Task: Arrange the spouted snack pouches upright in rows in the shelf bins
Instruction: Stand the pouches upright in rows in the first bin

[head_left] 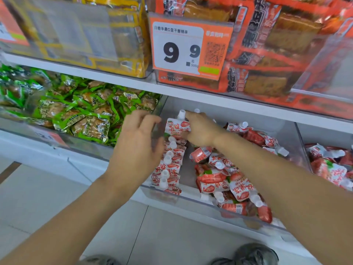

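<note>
A pouch (pixel 176 125) is gripped upright by the right hand (pixel 200 129) at the bin's (pixel 191 197) back | left hand (pixel 137 142) is held open, empty, beside a standing row (pixel 170 165) | loose pouches (pixel 225 180) are heaped below the right wrist.

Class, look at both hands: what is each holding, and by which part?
The right hand grips an upright red-and-white spouted pouch by its upper body, below the white cap. The left hand is open and holds nothing.

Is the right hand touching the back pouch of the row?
Touching. The head view shows the right hand gripping the pouch just below its white cap.
</note>
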`<state>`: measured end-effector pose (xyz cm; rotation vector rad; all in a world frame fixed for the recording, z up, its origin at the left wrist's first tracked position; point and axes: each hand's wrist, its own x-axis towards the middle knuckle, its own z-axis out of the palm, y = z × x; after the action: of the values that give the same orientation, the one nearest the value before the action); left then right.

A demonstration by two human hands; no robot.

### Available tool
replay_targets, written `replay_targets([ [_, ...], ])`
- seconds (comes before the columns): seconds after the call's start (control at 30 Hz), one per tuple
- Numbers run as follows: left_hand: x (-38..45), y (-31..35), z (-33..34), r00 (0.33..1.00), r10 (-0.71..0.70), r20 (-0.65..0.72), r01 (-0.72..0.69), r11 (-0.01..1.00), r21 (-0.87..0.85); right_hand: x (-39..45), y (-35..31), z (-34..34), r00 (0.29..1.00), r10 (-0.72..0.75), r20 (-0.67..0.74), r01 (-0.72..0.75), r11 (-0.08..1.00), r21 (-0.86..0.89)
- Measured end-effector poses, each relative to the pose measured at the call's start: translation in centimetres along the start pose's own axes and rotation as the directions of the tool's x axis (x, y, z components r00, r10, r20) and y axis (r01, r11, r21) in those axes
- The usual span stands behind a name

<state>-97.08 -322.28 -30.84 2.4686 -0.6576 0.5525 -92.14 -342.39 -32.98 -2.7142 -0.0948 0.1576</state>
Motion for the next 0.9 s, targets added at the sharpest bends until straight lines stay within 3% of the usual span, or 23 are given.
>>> replay_targets([
  [0.1,-1.5,-0.9,0.2,0.982,-0.182,0.043,0.186,0.976,-0.117,0.3,0.4,-0.5,1.0,-0.008,-0.013,0.008,1.0,-0.02],
  [0.3,-3.3,-0.5,0.8,0.987,-0.16,0.003,0.158,0.967,-0.2,-0.7,0.3,0.7,0.994,-0.062,-0.094,0.041,0.977,-0.209],
  [0.4,-3.3,-0.9,0.8,0.977,-0.214,0.019,0.212,0.947,-0.24,-0.3,0.3,-0.3,1.0,-0.023,0.014,0.024,0.99,-0.142],
  [0.53,-3.3,-1.6,0.7,0.975,-0.224,0.015,0.219,0.939,-0.265,0.5,-0.4,-1.4,0.988,0.005,0.157,0.03,0.974,-0.223],
  [0.9,-3.6,-2.0,0.6,0.975,-0.221,0.035,0.22,0.917,-0.333,0.5,1.6,-1.1,0.925,0.11,0.363,0.061,0.902,-0.428],
])
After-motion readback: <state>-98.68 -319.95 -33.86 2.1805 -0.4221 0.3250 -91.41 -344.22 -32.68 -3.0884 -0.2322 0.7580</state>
